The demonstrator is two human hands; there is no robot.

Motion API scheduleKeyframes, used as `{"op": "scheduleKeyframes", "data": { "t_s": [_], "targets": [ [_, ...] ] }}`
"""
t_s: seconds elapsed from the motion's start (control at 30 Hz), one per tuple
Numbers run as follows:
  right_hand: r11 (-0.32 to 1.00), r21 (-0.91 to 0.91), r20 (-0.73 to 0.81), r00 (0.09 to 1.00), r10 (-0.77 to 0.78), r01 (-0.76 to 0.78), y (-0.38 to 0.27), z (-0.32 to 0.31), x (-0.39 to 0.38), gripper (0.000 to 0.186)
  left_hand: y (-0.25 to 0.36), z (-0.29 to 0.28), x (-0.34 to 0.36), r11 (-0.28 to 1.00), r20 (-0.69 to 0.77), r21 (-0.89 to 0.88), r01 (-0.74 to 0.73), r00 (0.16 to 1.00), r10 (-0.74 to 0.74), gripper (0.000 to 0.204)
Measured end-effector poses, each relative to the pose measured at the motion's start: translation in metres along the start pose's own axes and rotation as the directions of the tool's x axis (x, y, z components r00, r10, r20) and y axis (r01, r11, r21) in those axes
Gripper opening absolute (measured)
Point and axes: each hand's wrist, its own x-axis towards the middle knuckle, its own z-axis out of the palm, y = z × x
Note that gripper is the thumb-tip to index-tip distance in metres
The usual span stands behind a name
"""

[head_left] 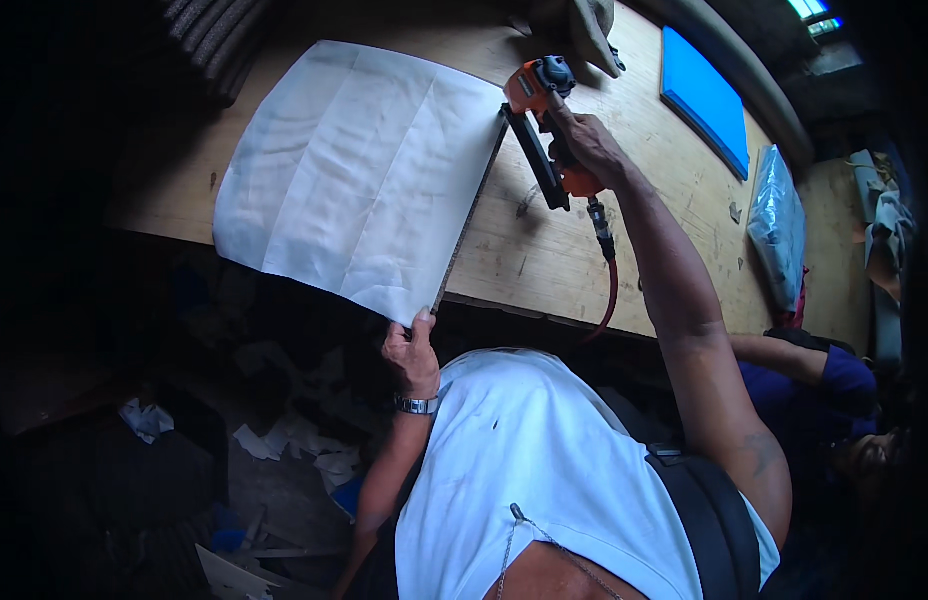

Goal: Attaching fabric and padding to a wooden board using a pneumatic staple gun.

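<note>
Head view: right hand (592, 148) grasps orange pneumatic stapler (533, 150) at the far right corner of a white fabric panel (354, 180) on the wooden desk (504, 245); left hand (414, 352) pinches its near corner. Advisable: keep fabric taut, stapler square to edge.

1. Lighting's pretty uneven: the bench (544, 265) is decently lit mid-top, but its left end sinks into shadow.
2. Past the bench's far right corner, a small blue-green window (814, 14) glows super bright.
3. White panel (354, 190) is the brightest thing up there, with soft grey shading along its creases.
4. Plastic-wrapped package (777, 230) by the right edge catches shiny glare.
5. Below the near edge, the floor (259, 495) is murky, detail mostly lost.
6. Fisheye bends the bench edges; frame corners go black.
</note>
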Motion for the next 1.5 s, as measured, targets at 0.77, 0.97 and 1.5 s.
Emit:
{"op": "scheduleKeyframes", "data": {
  "t_s": [0.77, 0.97, 1.5],
  "targets": [
    [0.996, -0.061, 0.123, 0.990, 0.068, -0.061, 0.006, 0.039, -0.088, 0.077, -0.011, -0.006, 0.006, 0.996, -0.003, 0.025, -0.085, 0.996, 0.085, 0.024],
    [0.999, -0.019, 0.189, 0.981, 0.043, -0.040, 0.005, 0.059, -0.126, 0.076, -0.015, -0.011, 0.004, 0.999, 0.036, 0.009, -0.047, 0.998, 0.047, 0.021],
    [0.998, 0.025, 0.276, 0.960, 0.040, -0.049, 0.015, 0.079, -0.190, 0.073, -0.006, -0.006, 0.004, 0.990, 0.087, 0.106, -0.097, 0.992, 0.088, 0.024]
  ]
}}
